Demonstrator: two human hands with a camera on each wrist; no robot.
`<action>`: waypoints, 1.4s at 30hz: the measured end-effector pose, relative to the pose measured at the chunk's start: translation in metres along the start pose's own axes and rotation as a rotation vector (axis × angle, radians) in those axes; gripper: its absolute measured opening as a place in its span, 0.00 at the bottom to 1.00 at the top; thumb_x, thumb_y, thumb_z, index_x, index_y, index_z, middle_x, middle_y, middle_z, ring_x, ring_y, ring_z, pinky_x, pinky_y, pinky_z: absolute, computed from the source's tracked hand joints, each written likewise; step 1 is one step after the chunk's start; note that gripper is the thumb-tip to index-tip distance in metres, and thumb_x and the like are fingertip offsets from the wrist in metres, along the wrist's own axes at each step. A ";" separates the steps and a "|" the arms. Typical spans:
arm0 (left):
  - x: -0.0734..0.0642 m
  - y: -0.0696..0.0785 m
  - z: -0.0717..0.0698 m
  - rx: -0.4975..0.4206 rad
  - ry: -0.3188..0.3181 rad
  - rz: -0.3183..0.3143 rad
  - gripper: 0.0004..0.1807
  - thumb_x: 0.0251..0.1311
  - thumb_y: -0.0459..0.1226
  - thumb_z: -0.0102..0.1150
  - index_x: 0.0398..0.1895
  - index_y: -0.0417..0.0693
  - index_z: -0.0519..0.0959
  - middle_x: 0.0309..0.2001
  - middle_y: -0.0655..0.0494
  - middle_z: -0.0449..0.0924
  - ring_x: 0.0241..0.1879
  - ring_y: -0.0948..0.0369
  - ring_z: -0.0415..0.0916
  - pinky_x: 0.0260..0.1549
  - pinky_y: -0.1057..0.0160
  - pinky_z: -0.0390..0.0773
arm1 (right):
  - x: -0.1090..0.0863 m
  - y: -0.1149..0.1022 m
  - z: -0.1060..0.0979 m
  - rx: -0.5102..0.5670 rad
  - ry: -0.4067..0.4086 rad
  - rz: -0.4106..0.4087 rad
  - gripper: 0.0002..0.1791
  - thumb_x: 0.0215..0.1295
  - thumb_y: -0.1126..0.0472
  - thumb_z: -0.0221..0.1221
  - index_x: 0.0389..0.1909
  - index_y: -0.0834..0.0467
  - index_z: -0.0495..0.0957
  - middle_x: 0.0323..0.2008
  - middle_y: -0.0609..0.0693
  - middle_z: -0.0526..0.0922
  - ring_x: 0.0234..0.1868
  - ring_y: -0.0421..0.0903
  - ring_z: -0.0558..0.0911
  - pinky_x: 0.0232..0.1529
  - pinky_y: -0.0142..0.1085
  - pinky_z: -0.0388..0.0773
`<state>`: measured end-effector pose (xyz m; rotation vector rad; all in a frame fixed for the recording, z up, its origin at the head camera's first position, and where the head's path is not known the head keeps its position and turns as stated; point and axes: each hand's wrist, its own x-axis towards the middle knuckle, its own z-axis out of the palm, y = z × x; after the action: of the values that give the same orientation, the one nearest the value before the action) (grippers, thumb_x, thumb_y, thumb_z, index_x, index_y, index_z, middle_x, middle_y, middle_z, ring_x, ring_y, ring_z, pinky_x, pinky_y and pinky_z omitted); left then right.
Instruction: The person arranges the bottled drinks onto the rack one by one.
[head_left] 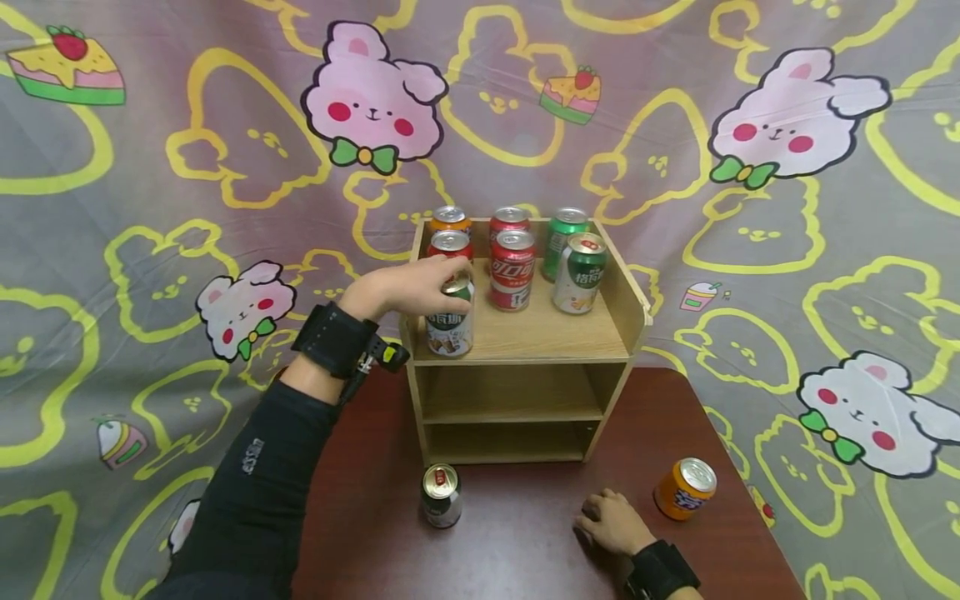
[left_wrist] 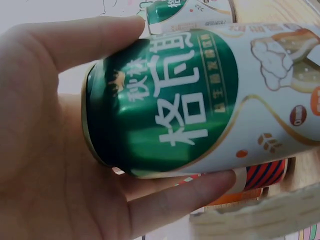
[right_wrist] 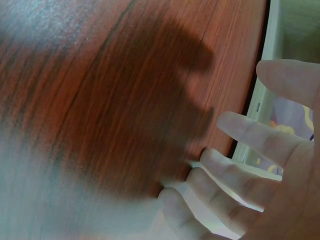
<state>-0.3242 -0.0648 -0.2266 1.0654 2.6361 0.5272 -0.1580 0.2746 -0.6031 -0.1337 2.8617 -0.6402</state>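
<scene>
My left hand (head_left: 420,287) grips a green and white drink can (head_left: 450,332) from above, at the front left of the shelf unit's top board. In the left wrist view, the thumb lies along one side of this can (left_wrist: 200,100) and the fingers along the other, near its top end. On the tabletop, my right hand (head_left: 617,523) rests with fingers loosely bent and nothing in them. Its fingertips (right_wrist: 169,192) meet the wood in the right wrist view. An orange can (head_left: 684,490) stands to the right of that hand.
The wooden shelf unit (head_left: 517,350) has two lower levels. Its top also bears red cans (head_left: 513,271), another green and white can (head_left: 580,275), a green can (head_left: 558,237) and an orange-sided can (head_left: 449,218). A dark can (head_left: 441,497) stands before the unit on the brown table (head_left: 510,550).
</scene>
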 end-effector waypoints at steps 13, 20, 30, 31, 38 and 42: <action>0.000 0.004 0.005 0.025 0.004 -0.083 0.26 0.64 0.50 0.53 0.62 0.53 0.62 0.55 0.47 0.62 0.54 0.53 0.62 0.48 0.52 0.69 | 0.002 0.000 0.003 -0.026 0.005 -0.003 0.12 0.57 0.50 0.64 0.34 0.55 0.81 0.32 0.49 0.74 0.36 0.50 0.74 0.39 0.52 0.72; -0.001 0.008 0.006 0.045 0.017 -0.107 0.28 0.64 0.51 0.52 0.63 0.53 0.61 0.54 0.46 0.62 0.52 0.52 0.64 0.46 0.52 0.70 | 0.001 -0.001 0.003 -0.019 0.011 -0.016 0.13 0.57 0.49 0.63 0.33 0.55 0.81 0.32 0.48 0.73 0.36 0.50 0.74 0.39 0.50 0.72; 0.001 0.012 0.007 0.078 0.031 -0.125 0.28 0.62 0.53 0.51 0.62 0.53 0.61 0.54 0.46 0.64 0.52 0.54 0.64 0.46 0.53 0.70 | -0.002 -0.004 0.001 -0.035 0.036 -0.006 0.12 0.56 0.49 0.64 0.31 0.54 0.81 0.33 0.49 0.74 0.37 0.51 0.75 0.39 0.51 0.72; 0.001 0.012 0.006 0.079 0.032 -0.130 0.29 0.62 0.53 0.52 0.63 0.53 0.61 0.54 0.46 0.64 0.53 0.54 0.64 0.46 0.53 0.70 | -0.002 -0.004 0.001 -0.036 0.034 -0.004 0.12 0.56 0.49 0.64 0.31 0.54 0.81 0.33 0.49 0.74 0.37 0.51 0.75 0.39 0.51 0.72; 0.003 0.015 0.006 0.097 0.036 -0.146 0.30 0.62 0.54 0.52 0.63 0.53 0.61 0.50 0.48 0.67 0.50 0.54 0.67 0.43 0.54 0.72 | -0.002 -0.005 0.001 -0.030 0.030 0.006 0.11 0.56 0.49 0.64 0.31 0.53 0.81 0.33 0.48 0.74 0.37 0.51 0.74 0.40 0.51 0.72; 0.004 0.017 0.006 0.101 0.041 -0.140 0.29 0.62 0.54 0.52 0.61 0.52 0.62 0.47 0.49 0.70 0.47 0.55 0.70 0.42 0.55 0.73 | -0.002 -0.005 0.002 -0.037 0.038 0.003 0.11 0.56 0.49 0.64 0.31 0.53 0.81 0.32 0.48 0.74 0.37 0.50 0.74 0.39 0.51 0.72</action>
<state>-0.3147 -0.0494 -0.2254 0.8972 2.7736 0.3948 -0.1550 0.2698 -0.6025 -0.1244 2.9103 -0.5958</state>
